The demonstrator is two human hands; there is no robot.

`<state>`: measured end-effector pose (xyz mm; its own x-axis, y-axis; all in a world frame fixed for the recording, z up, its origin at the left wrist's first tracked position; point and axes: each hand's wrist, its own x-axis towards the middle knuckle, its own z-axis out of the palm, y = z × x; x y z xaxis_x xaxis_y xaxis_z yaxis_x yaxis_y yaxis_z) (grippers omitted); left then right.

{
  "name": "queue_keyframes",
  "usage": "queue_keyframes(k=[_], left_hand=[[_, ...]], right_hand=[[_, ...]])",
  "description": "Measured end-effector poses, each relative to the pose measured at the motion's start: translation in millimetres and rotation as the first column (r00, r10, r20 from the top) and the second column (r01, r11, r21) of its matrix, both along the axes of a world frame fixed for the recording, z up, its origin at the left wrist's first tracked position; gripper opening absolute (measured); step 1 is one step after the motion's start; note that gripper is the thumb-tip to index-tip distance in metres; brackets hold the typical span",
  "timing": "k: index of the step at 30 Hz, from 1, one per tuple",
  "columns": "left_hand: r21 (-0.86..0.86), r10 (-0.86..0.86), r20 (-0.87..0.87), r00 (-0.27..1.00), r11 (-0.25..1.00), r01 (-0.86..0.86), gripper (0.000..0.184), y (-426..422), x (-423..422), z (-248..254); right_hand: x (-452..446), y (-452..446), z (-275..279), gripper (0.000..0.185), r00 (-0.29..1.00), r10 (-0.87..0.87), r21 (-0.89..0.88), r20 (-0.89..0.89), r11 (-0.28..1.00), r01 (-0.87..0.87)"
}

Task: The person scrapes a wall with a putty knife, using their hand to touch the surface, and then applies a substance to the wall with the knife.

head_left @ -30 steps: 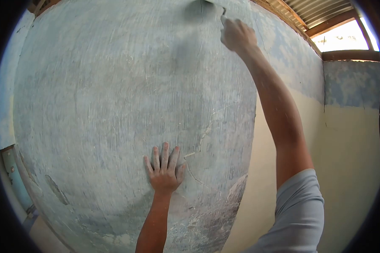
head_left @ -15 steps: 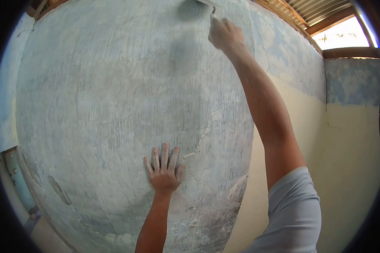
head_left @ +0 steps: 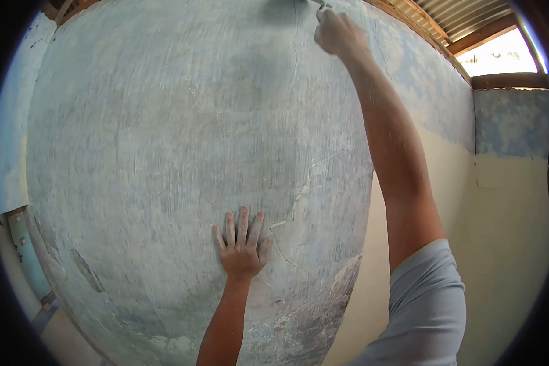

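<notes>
My left hand (head_left: 241,253) lies flat on the scuffed blue-grey wall (head_left: 165,152), fingers spread and dusted with pale powder. At the top of the view, my right hand (head_left: 341,33) is closed round the handle of a scraper (head_left: 321,5), with that arm stretched high. The top edge of the picture cuts off most of the scraper's blade, so its contact with the wall cannot be made out. Fine vertical scratches and a few cracks run over the wall, and a jagged pale crack (head_left: 279,224) lies just right of my left hand.
To the right is a cream and blue wall (head_left: 506,213) beyond the scraped wall's edge. Above it are wooden beams (head_left: 509,80), corrugated roofing (head_left: 463,15) and a bright opening (head_left: 500,52). A bluish door (head_left: 30,256) shows at the lower left.
My right hand and the scraper have moved up and slightly right, so less of the blade shows. My left hand keeps its place on the wall; the view has shifted slightly.
</notes>
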<state>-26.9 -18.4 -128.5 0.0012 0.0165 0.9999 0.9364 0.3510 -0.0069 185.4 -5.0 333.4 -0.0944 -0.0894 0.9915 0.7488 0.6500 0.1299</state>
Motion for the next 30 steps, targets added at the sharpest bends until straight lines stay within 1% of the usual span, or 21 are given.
queue_keyframes(k=[1,2,3,5,7,9,10,11,13,14,15,18,20,21,22,24,25,27,28,30], left_hand=[[-0.009,-0.003,0.004,1.0,1.0,0.003,0.057,-0.4,-0.1,0.7],[-0.016,-0.007,0.011,1.0,1.0,0.008,0.057,-0.5,-0.1,1.4],[-0.017,-0.007,0.017,1.0,1.0,0.008,0.057,-0.6,-0.8,0.7],[-0.021,-0.006,-0.024,1.0,1.0,0.006,0.062,0.1,-2.3,0.4],[-0.016,-0.017,-0.027,0.999,1.0,0.017,0.063,-0.5,-2.9,-0.3],[0.011,-0.03,-0.025,0.999,0.999,0.03,0.063,1.7,-2.5,3.2],[0.012,-0.035,-0.024,0.999,0.999,0.035,0.063,1.7,-1.9,3.9],[0.002,-0.039,-0.021,0.999,0.999,0.039,0.063,0.3,-1.1,1.3],[-0.002,-0.028,-0.006,1.0,1.0,0.028,0.061,-2.1,-1.7,3.2],[-0.01,-0.024,0.011,1.0,1.0,0.024,0.059,-2.1,0.3,2.3],[-0.019,-0.031,0.012,0.999,0.999,0.031,0.059,-1.6,1.7,0.8],[-0.014,-0.028,0.013,1.0,0.999,0.028,0.06,-1.9,0.3,1.5],[-0.007,-0.019,0.012,1.0,1.0,0.019,0.06,-0.9,-0.1,1.7],[0.002,-0.026,0.01,1.0,1.0,0.026,0.06,0.4,0.6,2.7],[-0.002,-0.022,0.012,1.0,1.0,0.022,0.06,0.4,0.2,2.5],[-0.012,-0.014,0.015,1.0,1.0,0.015,0.06,-0.6,0.1,1.6],[-0.01,-0.017,0.016,1.0,1.0,0.018,0.06,-0.6,0.8,0.6],[-0.006,-0.014,0.017,1.0,1.0,0.014,0.059,0.4,-0.5,0.7],[-0.004,-0.016,0.017,1.0,1.0,0.016,0.059,0.8,-0.5,0.6],[-0.007,-0.012,0.012,1.0,1.0,0.012,0.058,0.6,-0.7,1.3]], right_hand=[[-0.6,-4.3,13.4,0.034,0.999,0.03,-0.029,-0.032,0.999,-0.031],[-1.2,-4.5,19.6,0.034,0.999,0.033,-0.023,-0.027,0.999,-0.034],[-0.9,-6.4,19.6,0.034,0.999,0.024,-0.004,-0.021,1.0,-0.024],[4.3,-5.9,13.5,0.034,1.0,0.007,0.007,-0.015,1.0,-0.007],[12.3,-17.2,-14.3,0.034,0.989,-0.085,-0.012,0.118,0.996,0.087],[7.0,-9.6,-31.6,0.036,0.993,-0.096,0.019,0.074,0.995,0.095],[4.7,-10.7,-31.5,0.038,0.991,-0.116,-0.045,0.062,0.992,0.119],[3.5,-11.3,-30.0,0.038,0.991,-0.12,-0.048,0.065,0.991,0.123],[-0.9,-12.1,-12.0,0.028,0.995,0.038,0.128,-0.096,0.991,-0.026],[2.7,0.3,22.1,0.026,0.998,-0.024,0.192,-0.056,0.981,0.035],[13.0,5.3,22.2,0.026,0.998,-0.032,0.183,-0.054,0.982,0.041],[45.3,6.7,28.9,0.025,0.985,-0.121,0.231,0.125,0.969,0.089],[57.5,-2.6,33.4,0.024,0.953,-0.187,0.282,0.239,0.953,0.116],[47.2,21.9,26.5,0.025,0.983,-0.12,0.223,0.142,0.971,0.087],[38.6,30.3,3.5,0.025,0.994,-0.035,0.287,0.102,0.958,0.004],[30.6,23.8,-30.6,0.032,0.992,-0.036,0.174,0.118,0.985,0.015],[30.1,24.6,-28.9,0.032,0.992,-0.036,0.172,0.121,0.985,0.015],[25.9,25.8,-15.8,0.036,0.986,0.151,0.001,0.067,0.988,-0.152],[21.9,30.8,0.5,0.036,0.986,0.155,0.001,0.068,0.988,-0.156],[14.2,38.6,35.1,0.038,0.976,0.208,0.044,-0.065,0.978,-0.205]])
